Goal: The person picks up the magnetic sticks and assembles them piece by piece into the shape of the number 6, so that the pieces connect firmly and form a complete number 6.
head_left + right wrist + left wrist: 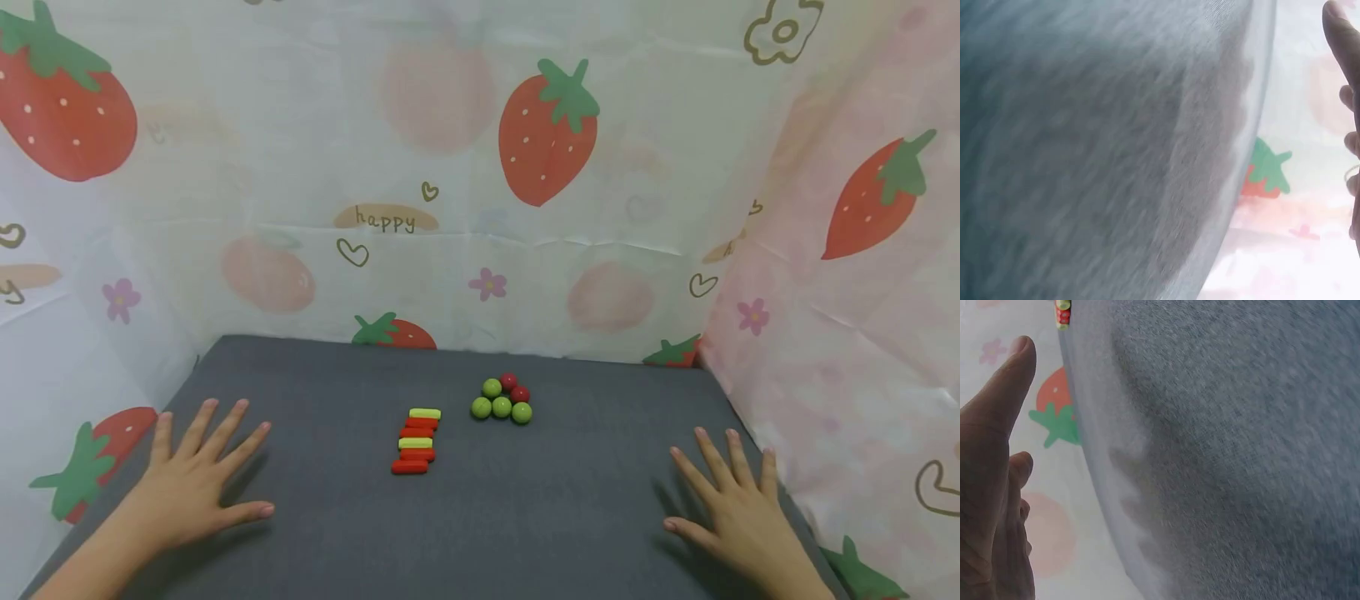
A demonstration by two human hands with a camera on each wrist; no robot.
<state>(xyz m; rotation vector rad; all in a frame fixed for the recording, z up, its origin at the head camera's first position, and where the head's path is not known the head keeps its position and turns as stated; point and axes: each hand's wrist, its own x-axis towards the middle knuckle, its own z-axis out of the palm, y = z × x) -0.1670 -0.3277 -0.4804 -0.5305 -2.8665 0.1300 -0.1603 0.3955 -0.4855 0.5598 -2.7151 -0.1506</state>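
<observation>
My left hand (191, 479) is spread wide over the left side of the dark grey table (540, 517), palm down and holding nothing. On the right side my right hand (738, 508) is spread the same way, its fingers straight. Between the hands, left of the middle, several short red sticks (410, 467) and two yellow ones (416, 443) lie in a column. Behind them to the right sit several green balls (502, 407) and two red balls (520, 394), grouped close together. Shadows of both hands fall on the cloth.
White curtains (465, 167) printed with strawberries, hearts and flowers hang along the table's back edge. A similar pinkish curtain (847, 350) borders the right side, and another (60, 333) the left.
</observation>
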